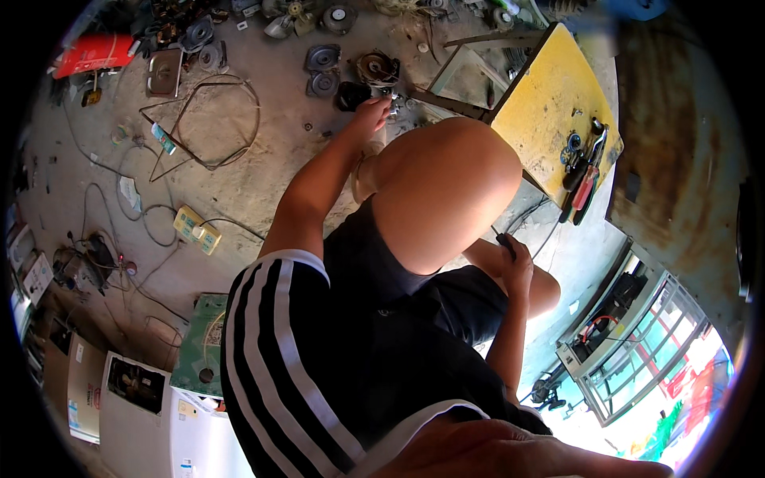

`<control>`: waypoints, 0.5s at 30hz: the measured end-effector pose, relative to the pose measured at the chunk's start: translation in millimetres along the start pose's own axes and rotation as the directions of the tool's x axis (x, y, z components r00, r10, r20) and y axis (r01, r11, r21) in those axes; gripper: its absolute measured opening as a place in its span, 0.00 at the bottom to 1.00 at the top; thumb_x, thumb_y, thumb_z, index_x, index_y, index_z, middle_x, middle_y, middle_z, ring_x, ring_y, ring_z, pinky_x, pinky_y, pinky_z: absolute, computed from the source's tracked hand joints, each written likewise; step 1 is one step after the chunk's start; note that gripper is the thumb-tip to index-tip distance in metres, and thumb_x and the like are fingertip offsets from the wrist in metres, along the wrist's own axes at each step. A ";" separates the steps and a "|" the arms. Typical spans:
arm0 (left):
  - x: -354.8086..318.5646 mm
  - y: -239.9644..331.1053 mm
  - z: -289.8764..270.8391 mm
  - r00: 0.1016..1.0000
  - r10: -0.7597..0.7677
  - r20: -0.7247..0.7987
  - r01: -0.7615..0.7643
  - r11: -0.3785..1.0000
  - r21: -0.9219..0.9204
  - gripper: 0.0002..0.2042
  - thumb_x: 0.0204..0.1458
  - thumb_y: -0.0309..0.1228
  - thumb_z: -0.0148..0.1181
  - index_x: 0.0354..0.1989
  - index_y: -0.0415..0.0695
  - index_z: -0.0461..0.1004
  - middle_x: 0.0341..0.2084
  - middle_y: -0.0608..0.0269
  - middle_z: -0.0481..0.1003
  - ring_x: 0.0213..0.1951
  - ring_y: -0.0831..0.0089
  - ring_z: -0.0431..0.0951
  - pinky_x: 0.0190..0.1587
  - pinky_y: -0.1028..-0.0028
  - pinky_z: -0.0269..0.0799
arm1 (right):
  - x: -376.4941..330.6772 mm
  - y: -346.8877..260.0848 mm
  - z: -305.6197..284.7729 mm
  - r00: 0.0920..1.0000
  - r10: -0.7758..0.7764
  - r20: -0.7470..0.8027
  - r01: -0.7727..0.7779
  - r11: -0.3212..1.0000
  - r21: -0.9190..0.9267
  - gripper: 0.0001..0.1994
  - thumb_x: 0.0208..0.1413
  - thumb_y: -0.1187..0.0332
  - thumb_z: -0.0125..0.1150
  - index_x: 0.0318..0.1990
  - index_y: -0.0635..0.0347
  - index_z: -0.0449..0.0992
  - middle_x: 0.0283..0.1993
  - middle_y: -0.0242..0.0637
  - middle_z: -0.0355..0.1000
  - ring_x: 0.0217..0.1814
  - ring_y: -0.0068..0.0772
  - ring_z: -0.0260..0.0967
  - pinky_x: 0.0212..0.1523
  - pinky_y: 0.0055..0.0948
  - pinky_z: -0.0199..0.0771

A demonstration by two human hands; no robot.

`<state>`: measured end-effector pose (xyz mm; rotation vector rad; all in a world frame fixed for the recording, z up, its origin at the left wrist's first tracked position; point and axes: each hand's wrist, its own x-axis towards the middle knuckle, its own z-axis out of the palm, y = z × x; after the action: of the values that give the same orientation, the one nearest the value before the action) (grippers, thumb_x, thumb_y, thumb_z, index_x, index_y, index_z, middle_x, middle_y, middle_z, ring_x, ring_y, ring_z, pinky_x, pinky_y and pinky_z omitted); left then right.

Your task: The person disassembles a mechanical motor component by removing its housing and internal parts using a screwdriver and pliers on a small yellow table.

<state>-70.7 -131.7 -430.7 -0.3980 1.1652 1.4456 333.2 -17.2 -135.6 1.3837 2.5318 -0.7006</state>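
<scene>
My left hand [373,116] reaches down to the floor beyond my raised knee. Its fingers are closed at a small silvery metal piece [394,95], too small to name. Beside it lie a black round part [351,96] and an opened motor-like part [378,68] with a brownish ring. Two joined grey round housings [323,70] rest just left of these. By my other knee, my right hand [518,264] is closed round a slim black-handled tool [504,240]; its thin tip is too small to tell its kind.
On the right stands a yellow-topped stool or table [550,103] with pliers [587,171] and other tools. A bent wire frame [209,123], a yellow power strip [197,229] and loose cables lie on the left floor. A white appliance [135,410] stands lower left; scrap parts line the back.
</scene>
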 end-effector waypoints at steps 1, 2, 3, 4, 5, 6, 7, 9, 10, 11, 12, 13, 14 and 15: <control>-1.6 4.3 10.8 1.000 -0.021 -0.019 0.021 1.000 -0.023 0.10 0.58 0.43 0.60 0.36 0.50 0.75 0.20 0.76 0.67 0.20 0.84 0.61 0.27 0.75 0.61 | 0.7 2.2 -0.6 1.000 -0.005 -0.004 0.005 1.000 -0.011 0.15 0.55 0.68 0.59 0.50 0.58 0.77 0.45 0.45 0.76 0.49 0.49 0.73 0.51 0.42 0.71; 0.3 8.6 21.4 0.999 -0.039 -0.034 0.038 0.999 -0.038 0.10 0.58 0.44 0.61 0.35 0.52 0.74 0.20 0.77 0.67 0.20 0.83 0.61 0.30 0.75 0.62 | 0.5 0.5 -1.2 1.000 0.017 0.005 -0.017 1.000 -0.010 0.15 0.55 0.69 0.59 0.51 0.59 0.77 0.46 0.45 0.76 0.49 0.48 0.73 0.52 0.40 0.72; 1.2 12.1 31.5 0.997 -0.058 -0.048 0.055 0.997 -0.052 0.10 0.57 0.44 0.62 0.33 0.53 0.74 0.21 0.77 0.67 0.20 0.83 0.61 0.32 0.75 0.63 | -0.6 -2.4 -1.8 0.999 0.041 0.012 -0.041 0.999 -0.008 0.15 0.56 0.70 0.59 0.51 0.60 0.77 0.46 0.46 0.76 0.50 0.47 0.74 0.53 0.39 0.72; 5.5 12.5 38.7 0.993 -0.092 -0.075 0.088 0.995 -0.054 0.11 0.56 0.46 0.63 0.32 0.54 0.74 0.21 0.78 0.67 0.21 0.83 0.61 0.34 0.74 0.62 | 0.3 -4.7 -3.2 0.998 0.064 0.026 -0.063 0.998 -0.011 0.16 0.56 0.71 0.58 0.51 0.62 0.77 0.47 0.46 0.76 0.51 0.46 0.74 0.54 0.38 0.72; 10.2 13.7 45.9 0.987 -0.126 -0.102 0.120 0.991 -0.056 0.12 0.55 0.47 0.64 0.31 0.55 0.73 0.21 0.78 0.68 0.21 0.83 0.62 0.36 0.73 0.62 | 0.5 -4.3 -3.5 0.998 0.062 0.026 -0.062 0.998 -0.012 0.16 0.56 0.70 0.58 0.51 0.61 0.77 0.47 0.46 0.76 0.51 0.46 0.74 0.54 0.38 0.72; 14.8 15.4 52.3 0.979 -0.160 -0.128 0.154 0.986 -0.058 0.12 0.54 0.48 0.64 0.30 0.56 0.73 0.21 0.78 0.68 0.22 0.82 0.62 0.38 0.72 0.62 | 0.0 -3.1 -3.5 0.998 0.062 0.026 -0.062 0.998 -0.011 0.16 0.56 0.70 0.58 0.51 0.61 0.77 0.47 0.46 0.76 0.51 0.46 0.74 0.54 0.38 0.72; 23.9 14.2 54.8 0.974 -0.193 -0.115 0.189 0.981 -0.050 0.13 0.53 0.50 0.65 0.29 0.56 0.72 0.21 0.79 0.68 0.23 0.82 0.63 0.40 0.71 0.62 | 0.1 -3.5 -3.4 0.998 0.061 0.026 -0.060 0.998 -0.012 0.16 0.56 0.70 0.58 0.51 0.61 0.77 0.47 0.46 0.76 0.51 0.46 0.74 0.54 0.38 0.72; 43.5 7.3 55.8 0.961 -0.259 -0.096 0.258 0.966 -0.027 0.15 0.51 0.52 0.67 0.27 0.57 0.72 0.22 0.80 0.69 0.24 0.82 0.64 0.42 0.70 0.61 | -0.9 -6.3 -2.3 0.999 0.044 0.006 -0.043 0.999 -0.032 0.15 0.55 0.68 0.59 0.50 0.58 0.78 0.45 0.45 0.76 0.49 0.48 0.73 0.51 0.40 0.72; 47.0 6.5 58.0 0.958 -0.266 -0.104 0.262 0.964 -0.044 0.16 0.50 0.53 0.67 0.26 0.58 0.72 0.22 0.80 0.69 0.24 0.82 0.65 0.43 0.70 0.61 | -2.7 -7.6 -1.9 0.999 0.039 -0.003 -0.039 0.998 -0.041 0.15 0.55 0.67 0.60 0.50 0.57 0.78 0.44 0.45 0.76 0.48 0.49 0.73 0.50 0.42 0.72; 50.1 5.4 60.0 0.956 -0.272 -0.111 0.266 0.962 -0.063 0.16 0.49 0.54 0.67 0.25 0.58 0.72 0.22 0.80 0.69 0.25 0.82 0.65 0.43 0.69 0.61 | -4.0 -8.6 -2.3 0.999 0.042 -0.003 -0.042 0.998 -0.038 0.15 0.55 0.67 0.60 0.50 0.57 0.78 0.44 0.45 0.76 0.49 0.49 0.73 0.50 0.41 0.72; 52.9 4.2 61.8 0.953 -0.278 -0.119 0.269 0.959 -0.083 0.17 0.48 0.54 0.68 0.25 0.58 0.72 0.22 0.80 0.69 0.25 0.82 0.65 0.43 0.69 0.61 | -4.6 -9.8 -3.3 0.999 0.043 -0.002 -0.043 0.998 -0.036 0.15 0.55 0.67 0.60 0.50 0.57 0.78 0.44 0.45 0.76 0.49 0.49 0.73 0.50 0.41 0.71; 53.5 5.4 64.4 0.949 -0.282 -0.142 0.270 0.958 -0.097 0.16 0.48 0.54 0.68 0.24 0.59 0.72 0.21 0.81 0.68 0.25 0.82 0.65 0.43 0.70 0.60 | -5.5 -10.7 -3.5 0.999 0.045 -0.002 -0.046 0.998 -0.032 0.15 0.55 0.67 0.59 0.50 0.58 0.77 0.44 0.45 0.76 0.49 0.49 0.73 0.50 0.41 0.71; 54.3 6.9 67.2 0.944 -0.287 -0.164 0.271 0.956 -0.113 0.16 0.47 0.53 0.69 0.24 0.59 0.71 0.21 0.81 0.68 0.25 0.82 0.66 0.43 0.70 0.60 | -6.0 -11.1 -3.6 0.999 0.051 -0.003 -0.051 0.998 -0.031 0.15 0.55 0.67 0.59 0.50 0.58 0.77 0.44 0.45 0.76 0.49 0.48 0.72 0.50 0.41 0.71; 54.5 8.0 69.5 0.938 -0.291 -0.187 0.270 0.954 -0.129 0.16 0.47 0.53 0.69 0.23 0.59 0.71 0.20 0.81 0.67 0.25 0.83 0.66 0.43 0.70 0.59 | -6.2 -11.3 -3.6 0.998 0.056 -0.004 -0.056 0.998 -0.030 0.15 0.55 0.67 0.59 0.51 0.58 0.77 0.44 0.45 0.76 0.49 0.48 0.72 0.51 0.41 0.71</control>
<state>-66.5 -43.5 -439.6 -0.7689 1.1460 1.2363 327.5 -25.3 -126.6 1.4406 2.4854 -0.6478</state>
